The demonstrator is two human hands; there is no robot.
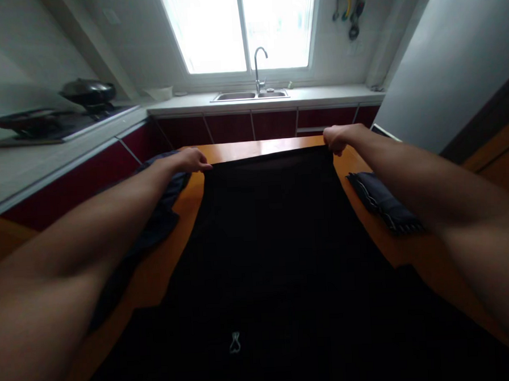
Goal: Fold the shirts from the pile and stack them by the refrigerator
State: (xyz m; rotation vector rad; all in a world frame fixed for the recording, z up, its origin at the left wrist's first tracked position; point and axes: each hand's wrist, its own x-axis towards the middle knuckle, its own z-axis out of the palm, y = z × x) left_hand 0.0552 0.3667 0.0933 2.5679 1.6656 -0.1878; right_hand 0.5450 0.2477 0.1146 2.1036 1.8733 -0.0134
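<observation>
A black T-shirt (273,229) lies spread over the orange wooden table (183,211), with its straight hem at the far end and a small pale heart-like mark near me. My left hand (192,159) pinches the far left corner of the hem. At the far right corner, my right hand (337,138) has its fingers closed on the same edge. Between both hands the hem is stretched nearly straight. The near end of the shirt runs out of view.
Dark blue clothing (160,218) lies on the table at left, partly behind my forearm. Folded dark cloth with white stitching (381,201) rests at right. Beyond are a counter with a sink (235,96), a stove with a wok (88,91), and a grey fridge (452,60).
</observation>
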